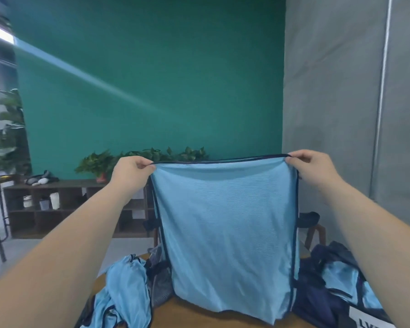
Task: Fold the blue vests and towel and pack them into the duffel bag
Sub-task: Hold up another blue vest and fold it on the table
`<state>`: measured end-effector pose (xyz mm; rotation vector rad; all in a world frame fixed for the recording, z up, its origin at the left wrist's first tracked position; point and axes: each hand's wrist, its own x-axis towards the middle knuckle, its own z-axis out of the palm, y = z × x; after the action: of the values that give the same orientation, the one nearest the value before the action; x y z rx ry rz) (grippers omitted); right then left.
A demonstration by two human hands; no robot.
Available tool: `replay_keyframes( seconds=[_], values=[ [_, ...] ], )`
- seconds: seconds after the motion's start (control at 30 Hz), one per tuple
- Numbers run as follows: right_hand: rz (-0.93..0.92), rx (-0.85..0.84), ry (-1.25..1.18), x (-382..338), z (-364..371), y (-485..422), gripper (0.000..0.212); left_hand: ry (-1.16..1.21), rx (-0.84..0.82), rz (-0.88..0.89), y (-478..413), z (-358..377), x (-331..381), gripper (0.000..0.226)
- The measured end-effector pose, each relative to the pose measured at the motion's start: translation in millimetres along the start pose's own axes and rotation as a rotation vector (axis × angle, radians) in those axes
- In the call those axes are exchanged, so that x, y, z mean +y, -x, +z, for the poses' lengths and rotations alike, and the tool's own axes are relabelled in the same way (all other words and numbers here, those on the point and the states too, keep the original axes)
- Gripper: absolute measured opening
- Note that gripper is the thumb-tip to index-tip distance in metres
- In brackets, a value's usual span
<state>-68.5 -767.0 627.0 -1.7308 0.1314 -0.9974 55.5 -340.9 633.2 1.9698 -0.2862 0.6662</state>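
I see a light blue vest (225, 233) hanging upright at the centre of my view, its lower edge reaching the wooden table (194, 316). The dark navy duffel bag (317, 297) lies at four o'clock from it and a crumpled blue vest (126, 287) at eight o'clock. The left hand (130, 172) pinches the hanging vest's top corner at eleven o'clock and the right hand (305, 164) the corner at one o'clock, fingers curled on the dark trim.
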Motion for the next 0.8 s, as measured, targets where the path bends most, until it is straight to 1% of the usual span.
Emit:
replay_keyframes(
  seconds=[0.07,0.13,0.2,0.23,0.27,0.3,0.33,0.37,0.43,0.47,0.53,0.63,0.7,0.8],
  values=[
    [-0.072,0.044,0.144,-4.4,0.4,-2.6,0.005,-0.034,0.075,0.007,-3.2,-0.9,3.8,0.005],
    [-0.140,0.048,0.297,-11.9,-1.2,-4.5,0.007,-0.078,0.116,0.006,-8.0,-4.6,8.2,0.006],
    [-0.166,-0.012,0.467,-19.7,-3.8,-7.5,0.010,-0.104,0.084,-0.020,-12.9,-9.3,12.6,0.006],
    [-0.170,-0.023,0.499,-23.6,-4.3,-9.0,0.011,-0.094,0.070,-0.028,-13.8,-11.4,15.8,0.005],
    [-0.170,0.002,0.476,-27.2,-4.5,-11.4,0.012,-0.063,0.087,-0.027,-15.5,-12.9,18.9,0.004],
    [-0.167,0.054,0.398,-31.1,-4.1,-13.5,0.012,-0.021,0.125,-0.021,-16.7,-13.9,22.1,0.002],
    [-0.156,0.110,0.330,-35.5,-2.7,-15.8,0.012,0.015,0.150,-0.024,-17.6,-14.0,26.5,0.004],
    [-0.140,0.129,0.303,-41.0,0.0,-16.8,0.011,0.049,0.134,-0.041,-17.2,-13.3,32.4,0.009],
    [-0.072,0.069,0.288,-52.0,7.8,-15.1,0.007,0.146,0.059,-0.094,-13.9,-11.1,43.8,0.012],
    [-0.051,0.067,0.235,-57.3,10.6,-14.3,0.004,0.203,0.065,-0.099,-13.4,-11.4,48.0,0.009],
    [-0.059,0.128,0.123,-67.3,12.4,-13.8,0.007,0.268,0.132,-0.047,-13.6,-13.9,54.9,0.006],
    [-0.087,0.168,0.091,-77.5,12.4,-14.4,0.005,0.295,0.195,0.024,-12.4,-18.9,62.4,0.009],
    [-0.104,0.215,0.060,-80.3,11.2,-17.3,0.004,0.313,0.200,0.032,-13.2,-20.2,65.6,0.012],
    [-0.065,0.212,-0.001,-82.1,11.2,-16.6,0.008,0.343,0.188,-0.004,-12.4,-22.0,67.5,0.008]
  ],
)
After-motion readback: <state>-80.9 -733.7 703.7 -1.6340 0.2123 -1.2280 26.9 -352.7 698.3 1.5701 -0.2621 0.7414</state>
